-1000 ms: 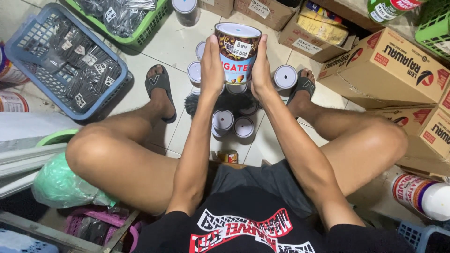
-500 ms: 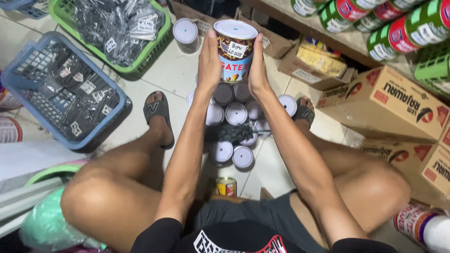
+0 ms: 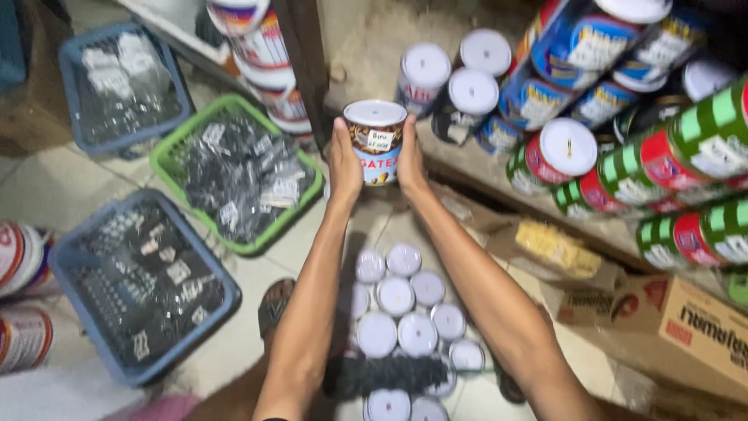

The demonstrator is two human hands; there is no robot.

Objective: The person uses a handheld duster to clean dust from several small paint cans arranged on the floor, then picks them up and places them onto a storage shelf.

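Note:
Both arms reach forward and lift a round can point(image 3: 375, 140) with a white lid and a brown and blue label. My left hand point(image 3: 344, 165) clasps its left side and my right hand point(image 3: 410, 162) its right side. The can is upright, held in the air just before the edge of a low wooden shelf point(image 3: 499, 199). Below my arms, several more white-lidded cans point(image 3: 405, 308) stand grouped on the tiled floor.
The shelf holds stacked cans point(image 3: 569, 148) lying on their sides, red, green and blue. A green basket point(image 3: 234, 175) and two blue baskets point(image 3: 136, 284) of small packets sit on the floor at left. Cardboard boxes point(image 3: 686, 331) lie at lower right. A wooden post point(image 3: 304, 54) stands left of the shelf.
Both hands have carried the can up and forward, from above the floor group to the shelf edge. The view has tilted up, bringing the shelf cans into sight.

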